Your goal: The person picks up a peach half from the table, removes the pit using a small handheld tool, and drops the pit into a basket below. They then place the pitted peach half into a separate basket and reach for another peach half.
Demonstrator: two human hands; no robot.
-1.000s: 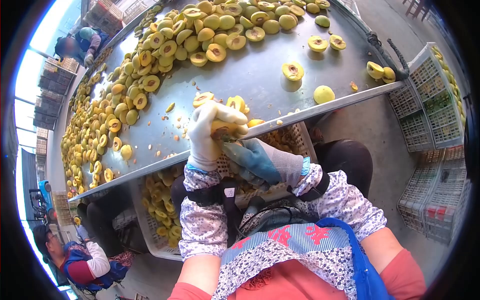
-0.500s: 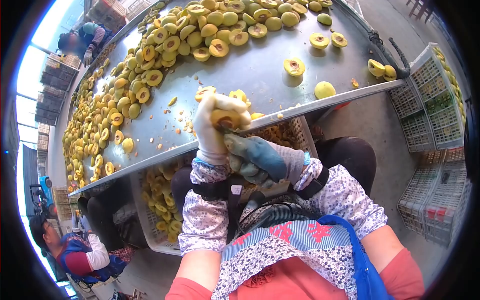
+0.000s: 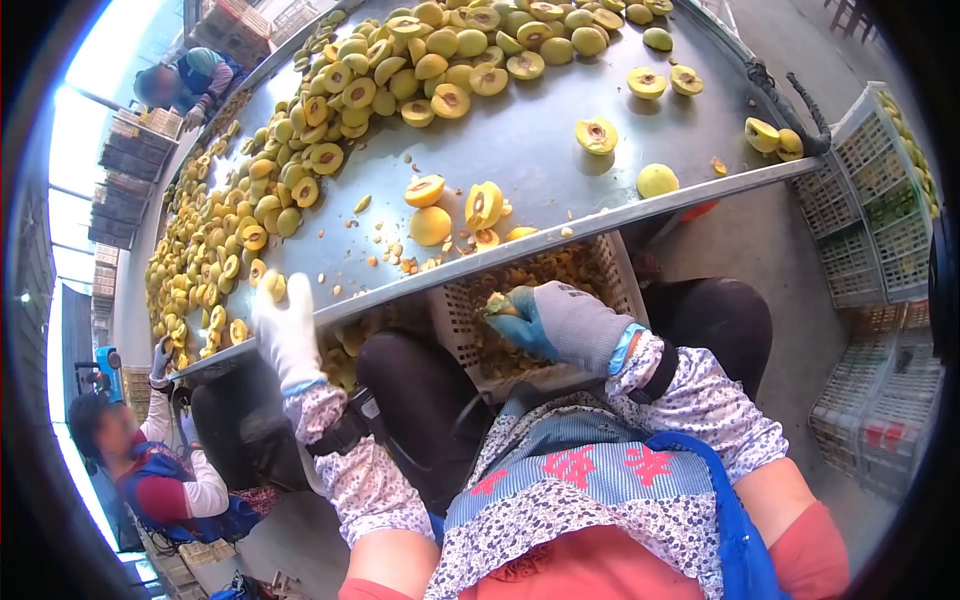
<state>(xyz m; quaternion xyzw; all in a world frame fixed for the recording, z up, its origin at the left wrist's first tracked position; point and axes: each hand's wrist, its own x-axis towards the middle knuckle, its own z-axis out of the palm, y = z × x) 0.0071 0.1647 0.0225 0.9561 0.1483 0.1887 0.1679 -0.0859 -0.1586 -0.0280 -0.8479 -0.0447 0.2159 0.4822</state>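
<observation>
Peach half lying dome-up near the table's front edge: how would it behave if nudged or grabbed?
The dome-up peach half sits on its flat cut face, so it likely slides rather than rolls. The metal table looks smooth and slick. The flesh is probably soft and bruises easily.

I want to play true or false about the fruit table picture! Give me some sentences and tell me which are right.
1. The left hand wears a white glove. True.
2. The right hand wears a red glove. False: it is blue and grey.
3. Halved yellow fruit lies on the metal table. True.
4. The right hand is up on the table. False: it is below the edge, over a crate.
</observation>
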